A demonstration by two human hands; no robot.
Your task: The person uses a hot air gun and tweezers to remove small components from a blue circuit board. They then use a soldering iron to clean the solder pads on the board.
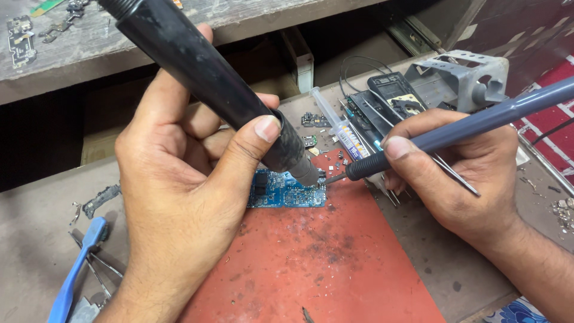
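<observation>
Gripping one black nozzle tool (203, 78), the left hand (179, 179) faces the right hand (466, 173) clasping one soldering iron (466, 122) over one blue board (287, 191).

the circuit board (286, 190) is bright blue with tiny silver specks, lying on a red mat (317, 263) smudged with dark grey stains. the hot-air wand (209, 84) is black, the soldering iron (466, 122) grey-blue with a black grip. the toothbrush (78, 269) is light blue.

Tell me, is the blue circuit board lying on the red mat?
Yes, the blue circuit board lies flat on the red mat, near its upper edge, under the tips of both handheld tools.
</observation>
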